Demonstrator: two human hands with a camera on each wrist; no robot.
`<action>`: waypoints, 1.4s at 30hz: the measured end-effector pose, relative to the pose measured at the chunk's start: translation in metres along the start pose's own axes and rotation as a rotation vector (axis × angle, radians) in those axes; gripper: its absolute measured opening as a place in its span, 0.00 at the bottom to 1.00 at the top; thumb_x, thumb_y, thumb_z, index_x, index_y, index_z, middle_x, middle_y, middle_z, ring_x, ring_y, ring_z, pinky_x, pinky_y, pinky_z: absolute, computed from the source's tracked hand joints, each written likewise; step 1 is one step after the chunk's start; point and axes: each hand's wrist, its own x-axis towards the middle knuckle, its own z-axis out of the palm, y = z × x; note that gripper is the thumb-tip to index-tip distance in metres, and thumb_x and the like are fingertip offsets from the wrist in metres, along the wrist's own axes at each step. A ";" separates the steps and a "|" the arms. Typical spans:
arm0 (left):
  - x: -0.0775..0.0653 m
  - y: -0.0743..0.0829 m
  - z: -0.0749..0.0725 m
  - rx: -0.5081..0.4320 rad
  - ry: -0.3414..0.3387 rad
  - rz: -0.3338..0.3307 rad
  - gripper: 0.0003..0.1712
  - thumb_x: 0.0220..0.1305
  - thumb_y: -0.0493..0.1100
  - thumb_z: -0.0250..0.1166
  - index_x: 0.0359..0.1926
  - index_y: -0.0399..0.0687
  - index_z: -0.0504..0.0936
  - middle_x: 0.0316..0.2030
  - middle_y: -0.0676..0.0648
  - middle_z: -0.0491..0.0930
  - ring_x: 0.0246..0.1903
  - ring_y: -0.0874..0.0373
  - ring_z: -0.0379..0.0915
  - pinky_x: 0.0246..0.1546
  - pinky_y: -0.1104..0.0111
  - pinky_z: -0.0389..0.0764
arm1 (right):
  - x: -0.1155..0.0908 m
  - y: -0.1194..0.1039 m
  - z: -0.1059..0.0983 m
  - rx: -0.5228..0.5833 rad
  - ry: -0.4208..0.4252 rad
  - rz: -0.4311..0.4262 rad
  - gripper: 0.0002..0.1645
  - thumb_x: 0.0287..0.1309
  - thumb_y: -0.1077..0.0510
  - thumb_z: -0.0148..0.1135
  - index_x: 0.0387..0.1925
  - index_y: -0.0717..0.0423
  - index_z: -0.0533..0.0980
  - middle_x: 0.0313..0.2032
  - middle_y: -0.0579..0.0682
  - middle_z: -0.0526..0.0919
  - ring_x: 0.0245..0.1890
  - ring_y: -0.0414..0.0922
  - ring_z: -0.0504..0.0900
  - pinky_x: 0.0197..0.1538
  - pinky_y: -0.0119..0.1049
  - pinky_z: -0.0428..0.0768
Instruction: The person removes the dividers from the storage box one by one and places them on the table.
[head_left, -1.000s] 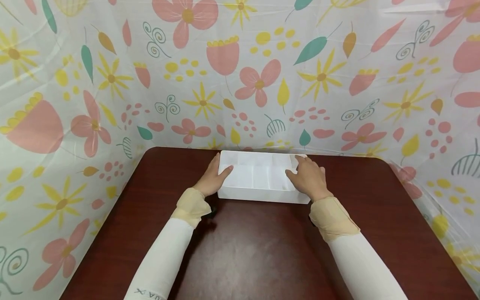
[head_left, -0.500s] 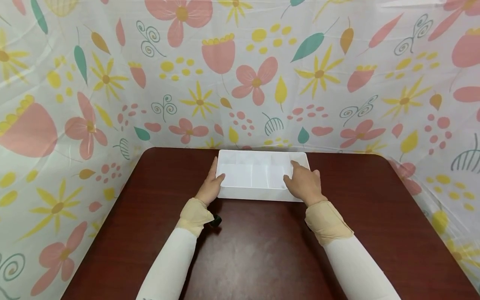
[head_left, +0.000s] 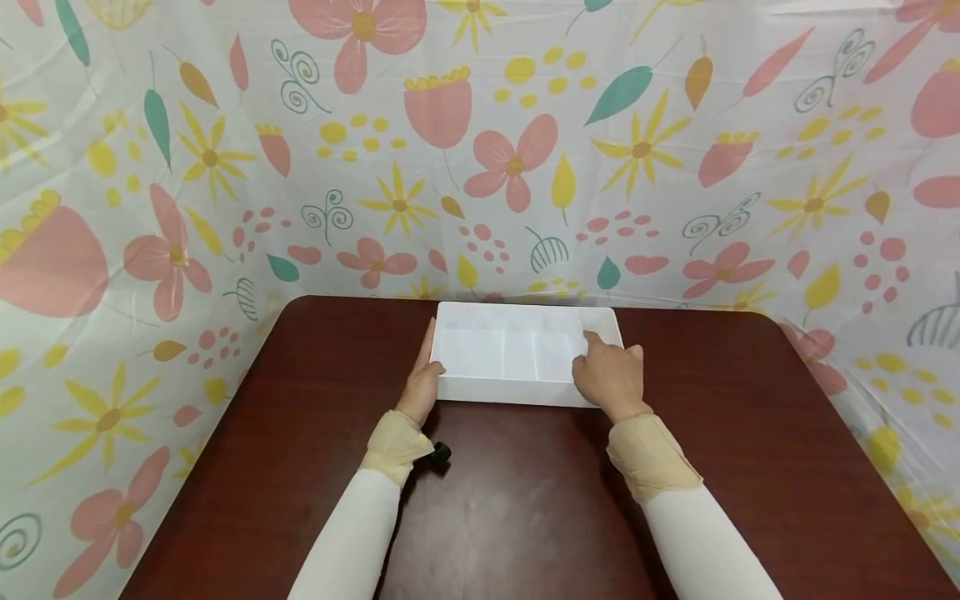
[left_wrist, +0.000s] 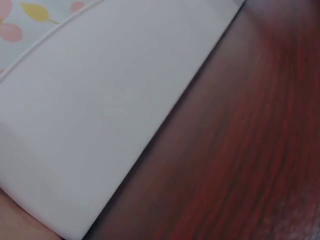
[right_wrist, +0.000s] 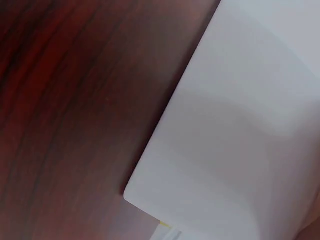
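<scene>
White and shallow, the compartmented tray (head_left: 510,391) sits at the far side of a dark red-brown table (head_left: 525,483), long side facing you, just before a flowered backdrop (head_left: 517,217); your left hand (head_left: 422,385) lies along its left end, fingers stretched straight against the outside and thumb at the near corner, with no curled grip in sight; your right hand (head_left: 617,375) covers the near right corner, forefinger reaching over toward the inside, though whether the hidden fingers curl round the wall cannot be told; the step in hand looks to be steadying or squaring the tray, best done, in all likelihood, with even pressure from both ends, so that neither corner swings ahead; guide it low by the outer walls and leave the dividers (head_left: 536,354) unpressed; mind the backdrop too, since a shove too far could catch it.
</scene>
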 end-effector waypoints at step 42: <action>-0.005 0.013 0.000 0.031 -0.029 0.101 0.48 0.57 0.24 0.37 0.76 0.55 0.37 0.75 0.42 0.33 0.71 0.54 0.28 0.69 0.48 0.37 | -0.001 -0.001 0.001 0.194 0.157 0.045 0.26 0.60 0.56 0.47 0.56 0.64 0.75 0.21 0.54 0.80 0.21 0.51 0.75 0.39 0.55 0.61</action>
